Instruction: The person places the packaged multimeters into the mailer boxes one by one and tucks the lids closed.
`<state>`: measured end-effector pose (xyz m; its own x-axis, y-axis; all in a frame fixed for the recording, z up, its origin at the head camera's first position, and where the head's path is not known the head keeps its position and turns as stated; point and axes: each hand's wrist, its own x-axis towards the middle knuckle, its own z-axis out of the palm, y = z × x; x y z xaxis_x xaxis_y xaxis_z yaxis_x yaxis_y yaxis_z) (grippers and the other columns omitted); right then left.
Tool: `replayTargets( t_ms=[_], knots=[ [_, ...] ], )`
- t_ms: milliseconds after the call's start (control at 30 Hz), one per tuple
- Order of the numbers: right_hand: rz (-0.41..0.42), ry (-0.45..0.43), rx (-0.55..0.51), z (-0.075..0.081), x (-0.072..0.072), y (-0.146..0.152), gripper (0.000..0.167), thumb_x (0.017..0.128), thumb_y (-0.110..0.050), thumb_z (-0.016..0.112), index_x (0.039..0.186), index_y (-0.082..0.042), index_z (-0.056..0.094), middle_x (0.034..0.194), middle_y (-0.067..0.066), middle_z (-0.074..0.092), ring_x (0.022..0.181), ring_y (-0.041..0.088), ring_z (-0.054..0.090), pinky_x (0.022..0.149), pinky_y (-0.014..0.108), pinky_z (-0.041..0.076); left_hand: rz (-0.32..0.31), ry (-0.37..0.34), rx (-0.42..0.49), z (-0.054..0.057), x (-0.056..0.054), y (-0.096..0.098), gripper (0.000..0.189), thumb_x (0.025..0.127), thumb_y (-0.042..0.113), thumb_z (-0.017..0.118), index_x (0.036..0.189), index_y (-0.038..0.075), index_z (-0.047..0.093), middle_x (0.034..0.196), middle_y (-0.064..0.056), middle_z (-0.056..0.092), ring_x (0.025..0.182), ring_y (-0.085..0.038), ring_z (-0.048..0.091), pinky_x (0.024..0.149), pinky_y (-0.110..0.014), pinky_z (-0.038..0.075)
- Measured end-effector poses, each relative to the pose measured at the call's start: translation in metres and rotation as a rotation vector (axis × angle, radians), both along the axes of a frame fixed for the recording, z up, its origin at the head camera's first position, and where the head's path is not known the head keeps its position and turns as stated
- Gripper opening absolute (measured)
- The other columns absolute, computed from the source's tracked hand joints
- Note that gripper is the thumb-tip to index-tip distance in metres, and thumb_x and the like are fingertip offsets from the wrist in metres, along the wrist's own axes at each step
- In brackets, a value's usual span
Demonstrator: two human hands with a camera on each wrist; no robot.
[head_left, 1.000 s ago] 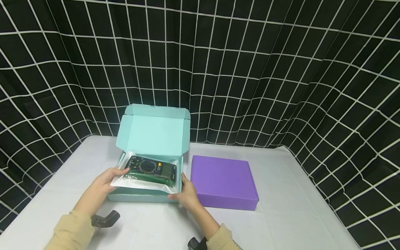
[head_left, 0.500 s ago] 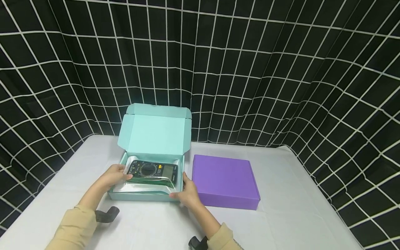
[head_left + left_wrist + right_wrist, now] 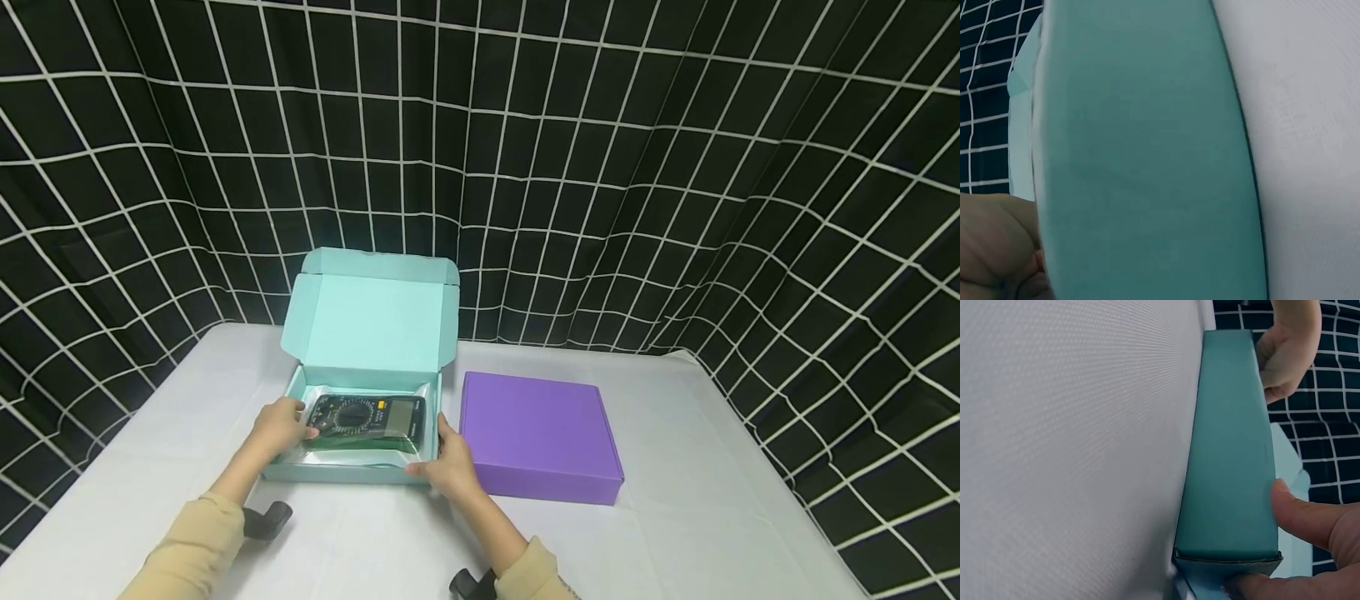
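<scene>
In the head view, a black digital multimeter [image 3: 367, 418] in a clear plastic bag lies inside an open turquoise cardboard box [image 3: 348, 472]. My left hand [image 3: 279, 427] reaches over the box's left side and holds the bagged multimeter by its left end, thumb on top. My right hand [image 3: 450, 464] grips the box's front right corner. In the right wrist view, the right thumb [image 3: 1307, 515] rests at the rim while the fingers lie along the side wall. The left wrist view shows mostly the box's front wall [image 3: 1147, 150], with part of the left hand at lower left.
A closed purple box [image 3: 540, 433] stands just right of the turquoise one. The raised turquoise lid [image 3: 378, 321] leans back behind. White cloth covers the table [image 3: 697, 500], and black curtains with a white grid [image 3: 562, 167] surround it on the back and sides.
The bagged multimeter has gone down from a tilt above the box to lying inside it. My left hand has moved right and slightly down with it. The right hand stays at the corner.
</scene>
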<state>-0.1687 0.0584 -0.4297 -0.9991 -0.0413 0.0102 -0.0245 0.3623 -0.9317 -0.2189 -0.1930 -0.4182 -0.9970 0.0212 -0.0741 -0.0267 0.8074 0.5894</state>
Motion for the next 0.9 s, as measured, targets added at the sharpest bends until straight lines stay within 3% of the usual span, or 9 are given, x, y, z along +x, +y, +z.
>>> replayTargets(
  t_ms=[200, 333, 433, 533, 600, 700, 800, 900],
  knots=[
    [-0.016, -0.005, 0.04, 0.003, 0.0, 0.0, 0.096, 0.064, 0.01, 0.083, 0.143, 0.017, 0.029, 0.139, 0.033, 0.045, 0.125, 0.046, 0.048, 0.105, 0.051, 0.041, 0.027, 0.086, -0.066, 0.002, 0.008, 0.007, 0.055, 0.081, 0.006, 0.072, 0.117, -0.027, 0.048, 0.11, -0.045, 0.054, 0.103, -0.058, 0.055, 0.084, -0.064, 0.051],
    [0.032, -0.026, 0.132, 0.013, -0.002, 0.004, 0.094, 0.065, 0.003, 0.085, 0.141, 0.018, 0.032, 0.133, 0.034, 0.05, 0.118, 0.047, 0.053, 0.101, 0.053, 0.045, 0.012, 0.174, -0.073, 0.007, 0.012, 0.009, 0.047, 0.085, 0.005, 0.069, 0.118, -0.023, 0.052, 0.107, -0.04, 0.059, 0.099, -0.054, 0.06, 0.082, -0.063, 0.052],
    [0.072, -0.06, 0.166, 0.024, -0.007, 0.009, 0.084, 0.074, -0.009, 0.083, 0.138, 0.019, 0.037, 0.131, 0.034, 0.052, 0.118, 0.047, 0.053, 0.1, 0.054, 0.046, 0.039, 0.192, 0.026, 0.015, 0.009, 0.005, 0.041, 0.093, 0.011, 0.059, 0.122, -0.017, 0.054, 0.112, -0.036, 0.061, 0.103, -0.052, 0.06, 0.086, -0.065, 0.049],
    [0.06, -0.069, 0.135, 0.035, -0.016, 0.014, 0.067, 0.088, -0.024, 0.072, 0.133, 0.018, 0.045, 0.131, 0.032, 0.053, 0.122, 0.047, 0.05, 0.103, 0.055, 0.043, 0.129, 0.167, 0.171, 0.026, 0.0, -0.005, 0.045, 0.102, 0.023, 0.044, 0.131, -0.011, 0.052, 0.123, -0.033, 0.057, 0.114, -0.049, 0.054, 0.092, -0.066, 0.045],
    [0.019, -0.06, 0.079, 0.04, -0.023, 0.016, 0.062, 0.095, -0.033, 0.063, 0.131, 0.016, 0.05, 0.131, 0.031, 0.054, 0.122, 0.046, 0.051, 0.104, 0.055, 0.042, 0.182, 0.137, 0.284, 0.034, -0.006, -0.012, 0.05, 0.104, 0.027, 0.035, 0.138, -0.009, 0.045, 0.133, -0.032, 0.05, 0.124, -0.048, 0.047, 0.099, -0.063, 0.042],
    [-0.018, -0.045, -0.084, 0.041, -0.036, 0.019, 0.07, 0.1, -0.044, 0.05, 0.135, 0.017, 0.044, 0.137, 0.031, 0.048, 0.127, 0.045, 0.047, 0.106, 0.051, 0.042, 0.21, 0.104, 0.414, 0.043, -0.015, -0.021, 0.056, 0.105, 0.028, 0.024, 0.145, -0.01, 0.031, 0.144, -0.032, 0.038, 0.134, -0.044, 0.038, 0.108, -0.055, 0.037],
    [-0.015, -0.079, -0.301, 0.035, -0.052, 0.021, 0.075, 0.104, -0.047, 0.036, 0.143, 0.017, 0.028, 0.149, 0.032, 0.032, 0.136, 0.043, 0.034, 0.112, 0.047, 0.035, 0.159, 0.057, 0.559, 0.05, -0.022, -0.031, 0.059, 0.105, 0.028, 0.013, 0.149, -0.012, 0.013, 0.153, -0.032, 0.019, 0.142, -0.042, 0.021, 0.117, -0.049, 0.022],
    [-0.005, -0.145, -0.495, 0.031, -0.066, 0.024, 0.072, 0.106, -0.042, 0.025, 0.149, 0.014, 0.01, 0.156, 0.03, 0.012, 0.145, 0.04, 0.013, 0.119, 0.048, 0.019, 0.084, 0.007, 0.693, 0.052, -0.032, -0.036, 0.064, 0.103, 0.034, 0.003, 0.149, -0.011, -0.002, 0.156, -0.03, 0.001, 0.145, -0.041, 0.003, 0.12, -0.048, 0.007]
  ],
)
